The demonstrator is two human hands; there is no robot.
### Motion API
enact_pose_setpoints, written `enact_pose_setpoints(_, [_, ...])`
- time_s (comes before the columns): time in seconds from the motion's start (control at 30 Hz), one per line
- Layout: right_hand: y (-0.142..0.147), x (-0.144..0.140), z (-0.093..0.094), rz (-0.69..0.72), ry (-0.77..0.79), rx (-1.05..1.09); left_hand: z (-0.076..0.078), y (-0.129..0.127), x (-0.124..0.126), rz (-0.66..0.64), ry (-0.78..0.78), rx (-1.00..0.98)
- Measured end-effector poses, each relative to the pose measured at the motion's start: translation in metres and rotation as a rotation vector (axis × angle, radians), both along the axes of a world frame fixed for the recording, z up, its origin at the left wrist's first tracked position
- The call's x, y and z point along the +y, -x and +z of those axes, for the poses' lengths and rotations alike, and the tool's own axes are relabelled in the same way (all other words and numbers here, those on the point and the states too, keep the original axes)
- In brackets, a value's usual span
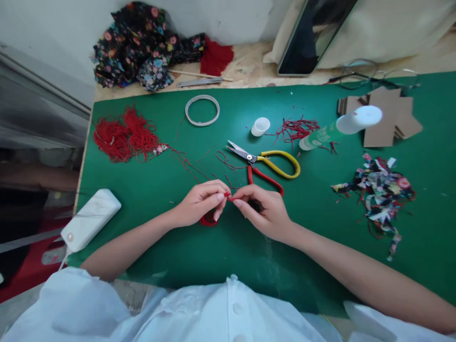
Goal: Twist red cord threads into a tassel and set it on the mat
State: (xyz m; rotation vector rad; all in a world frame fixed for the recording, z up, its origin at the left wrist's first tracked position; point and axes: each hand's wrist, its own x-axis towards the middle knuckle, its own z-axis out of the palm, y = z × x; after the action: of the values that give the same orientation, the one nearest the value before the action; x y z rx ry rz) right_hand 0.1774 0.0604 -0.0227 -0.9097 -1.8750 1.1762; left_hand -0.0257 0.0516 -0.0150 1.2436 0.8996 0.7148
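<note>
My left hand (204, 202) and my right hand (263, 209) meet fingertip to fingertip over the green mat. Both pinch a thin piece of red cord (228, 194) between thumb and forefinger. Under my left fingers lies a small red coiled piece (208, 219), partly covered by the hand. Just beyond my hands are scissors (250, 157) with one yellow and one red handle, blades parted. A thin red strand (190, 164) runs from near my left hand toward a tangled heap of red yarn (124, 135).
Behind the scissors stand a small white cup (260, 127), red cord scraps (297, 128) and a bottle (342, 126). At right are cardboard pieces (388, 114) and fabric scraps (384, 190). A pale ring (202, 110) and white box (90, 220) are on the left.
</note>
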Motion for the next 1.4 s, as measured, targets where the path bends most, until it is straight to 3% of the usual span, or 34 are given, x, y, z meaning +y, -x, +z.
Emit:
enact_pose_setpoints(0.17, [-0.002, -0.002, -0.005, -0.024, -0.087, -0.088, -0.003, 0.01, -0.003, -0.054, 0.048, -0.017])
enact_pose_setpoints(0.37, [-0.009, 0.003, -0.006, -0.125, -0.238, -0.179, -0.009, 0.015, -0.008, 0.019, 0.196, -0.147])
enact_pose_setpoints(0.53, [-0.015, 0.01, -0.004, -0.2, -0.247, -0.205, -0.014, 0.015, -0.009, 0.096, 0.289, -0.268])
enact_pose_setpoints(0.67, [-0.017, 0.008, -0.004, -0.116, -0.246, -0.129, -0.014, 0.013, -0.008, 0.148, 0.367, -0.313])
enact_pose_setpoints(0.77, [-0.017, 0.006, -0.004, 0.008, -0.187, -0.006, -0.012, 0.012, -0.008, 0.162, 0.367, -0.289])
enact_pose_setpoints(0.87, [-0.016, 0.003, -0.003, 0.046, -0.025, 0.094, -0.008, 0.011, -0.009, 0.165, 0.308, -0.207])
enact_pose_setpoints(1.0, [-0.013, 0.0, -0.004, -0.02, 0.172, 0.178, -0.003, 0.011, -0.011, 0.151, 0.065, 0.011])
enact_pose_setpoints(1.13, [-0.012, -0.002, -0.008, -0.066, 0.27, 0.24, 0.0, 0.009, -0.011, 0.144, -0.155, 0.125])
enact_pose_setpoints(1.23, [-0.011, -0.002, -0.009, -0.08, 0.309, 0.241, 0.0, 0.009, -0.012, 0.145, -0.18, 0.18])
enact_pose_setpoints(1.4, [-0.01, 0.0, -0.006, -0.091, 0.36, 0.25, -0.003, 0.01, -0.015, 0.11, -0.066, 0.113])
